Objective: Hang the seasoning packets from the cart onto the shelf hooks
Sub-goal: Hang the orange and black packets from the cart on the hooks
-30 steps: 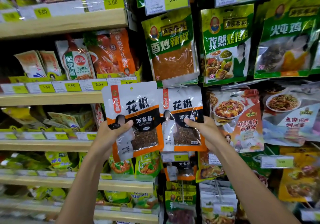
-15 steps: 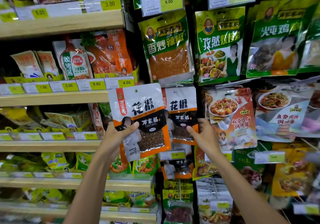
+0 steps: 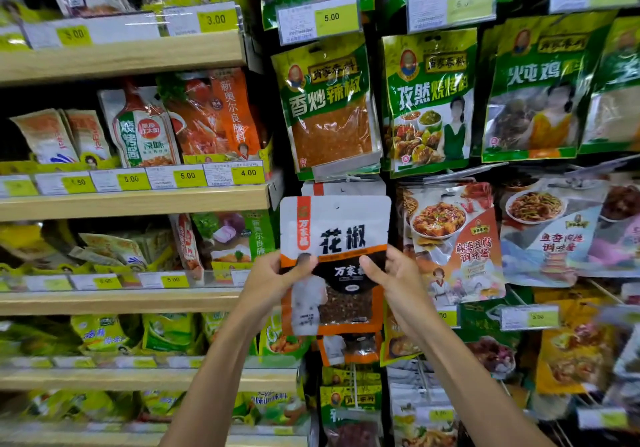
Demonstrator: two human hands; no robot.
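Both hands hold one white-and-orange peppercorn packet [image 3: 341,235] upright; the left hand [image 3: 277,284] pinches its left edge, the right hand [image 3: 398,280] its right edge, thumbs on the front; just above the packet hangs a green chili packet [image 3: 329,107]; close on its right, a tofu-sauce packet [image 3: 457,238]; near its left, a wooden shelf edge [image 3: 138,200]; behind it only the top strip of a matching packet [image 3: 343,188] shows; the hook is hidden.

A single wide-angle camera sits on the person's head and faces forward at the store shelf [image 3: 131,200], near enough that the shelving fills the frame. Both forearms show from the bottom edge, with the left hand [image 3: 273,280] and right hand [image 3: 398,280] on the seasoning packet [image 3: 336,225] near the centre.
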